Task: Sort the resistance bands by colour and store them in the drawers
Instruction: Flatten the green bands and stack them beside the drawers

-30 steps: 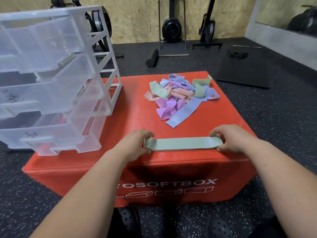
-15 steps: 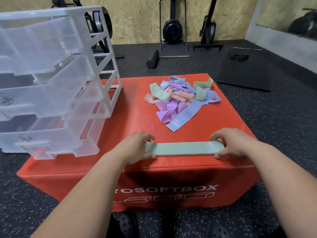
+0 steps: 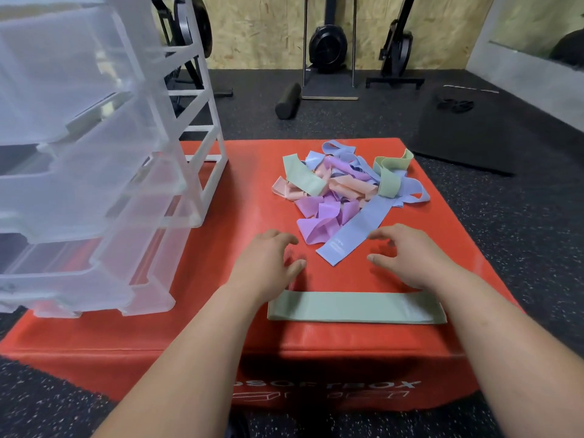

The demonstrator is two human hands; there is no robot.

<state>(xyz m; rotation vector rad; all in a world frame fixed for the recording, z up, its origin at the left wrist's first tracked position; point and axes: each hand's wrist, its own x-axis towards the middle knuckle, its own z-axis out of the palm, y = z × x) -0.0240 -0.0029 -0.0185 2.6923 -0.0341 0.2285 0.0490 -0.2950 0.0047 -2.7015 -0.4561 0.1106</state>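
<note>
A flat green band (image 3: 357,307) lies straight along the near edge of the red soft box (image 3: 240,216). Behind it, my left hand (image 3: 268,267) and my right hand (image 3: 410,257) hover over the box top with loosely curved fingers, holding nothing. A mixed pile of bands (image 3: 344,191) in green, pink, purple and blue sits further back. One long blue band (image 3: 354,235) stretches from the pile toward my hands. A clear plastic drawer unit (image 3: 94,172) stands at the left with its drawers pulled out.
Dark speckled gym floor surrounds the box. A black foam roller (image 3: 288,101), a black mat (image 3: 467,137) and exercise machines (image 3: 328,49) stand by the far wooden wall. A mirror panel is at the far right.
Both hands let go of the green band's ends and moved forward toward the pile. The green band stays flat at the box's near edge.
</note>
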